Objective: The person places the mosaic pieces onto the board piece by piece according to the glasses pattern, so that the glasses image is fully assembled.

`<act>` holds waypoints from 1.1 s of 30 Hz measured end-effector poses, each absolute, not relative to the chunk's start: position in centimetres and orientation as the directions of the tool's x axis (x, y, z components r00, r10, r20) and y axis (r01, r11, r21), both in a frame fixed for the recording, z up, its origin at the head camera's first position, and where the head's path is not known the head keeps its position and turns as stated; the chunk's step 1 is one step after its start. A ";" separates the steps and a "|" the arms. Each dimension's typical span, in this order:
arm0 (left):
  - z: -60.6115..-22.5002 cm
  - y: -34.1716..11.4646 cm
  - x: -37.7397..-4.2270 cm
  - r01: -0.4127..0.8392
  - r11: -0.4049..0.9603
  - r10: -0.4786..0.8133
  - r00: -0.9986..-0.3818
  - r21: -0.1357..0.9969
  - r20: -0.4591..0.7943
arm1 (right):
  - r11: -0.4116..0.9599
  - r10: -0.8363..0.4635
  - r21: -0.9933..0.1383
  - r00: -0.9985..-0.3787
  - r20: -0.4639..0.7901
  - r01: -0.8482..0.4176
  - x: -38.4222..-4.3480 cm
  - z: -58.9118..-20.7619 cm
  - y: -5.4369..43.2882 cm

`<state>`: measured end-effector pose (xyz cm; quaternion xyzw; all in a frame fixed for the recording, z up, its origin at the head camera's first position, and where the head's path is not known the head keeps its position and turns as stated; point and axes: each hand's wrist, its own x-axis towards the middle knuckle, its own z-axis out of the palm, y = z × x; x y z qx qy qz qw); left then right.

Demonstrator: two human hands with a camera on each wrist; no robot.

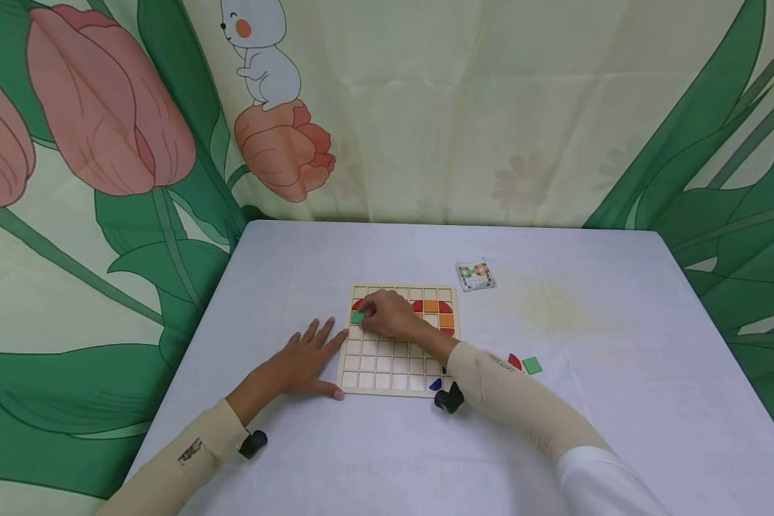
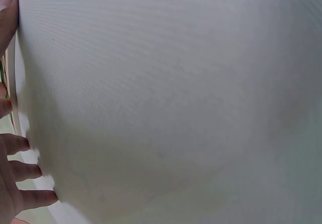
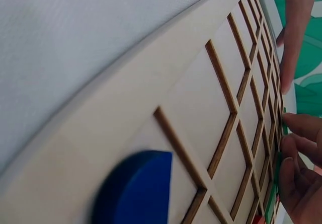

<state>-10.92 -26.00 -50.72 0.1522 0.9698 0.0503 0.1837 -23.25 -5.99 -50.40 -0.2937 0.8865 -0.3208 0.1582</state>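
A wooden grid board (image 1: 387, 393) lies on the table. My left hand (image 1: 306, 362) is spread along its left side, the thumb at the lower left corner and fingers at the frame; the left wrist view shows its fingers (image 2: 22, 170) on the cloth. My right hand (image 1: 390, 315) reaches across the board, fingers curled and fingertips together at a green square tile (image 1: 357, 317) in the left column. Just above that tile sits a red rounded tile (image 1: 357, 305). The right wrist view shows the right fingertips (image 3: 289, 166) beside green tiles (image 3: 271, 201). The hand hides some middle cells.
Orange square tiles (image 1: 431, 306) and red rounded tiles (image 1: 446, 307) fill upper right cells. A blue rounded piece (image 1: 435, 385) lies at the lower right. Right of the board are a loose green square (image 1: 532, 365) and red piece (image 1: 514, 361). A pattern card (image 1: 475, 275) lies behind.
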 end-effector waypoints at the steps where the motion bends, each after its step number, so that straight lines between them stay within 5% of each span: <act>1: -50.7 -26.0 -10.9 0.277 0.949 0.313 -0.887 0.153 -0.340 | 0.627 -0.619 -0.657 -0.779 -0.094 -0.419 -23.2 -50.3 -6.0; 22: -50.3 -25.9 -10.8 0.279 0.947 0.317 -0.886 0.157 -0.340 | 0.659 -0.610 -0.609 -0.787 -0.090 -0.441 -23.1 -50.0 -6.3; 33: -50.5 -25.7 -10.7 0.271 0.951 0.306 -0.893 0.150 -0.330 | 0.486 -0.709 -0.753 -0.704 -0.042 -0.444 -23.2 -48.8 -1.6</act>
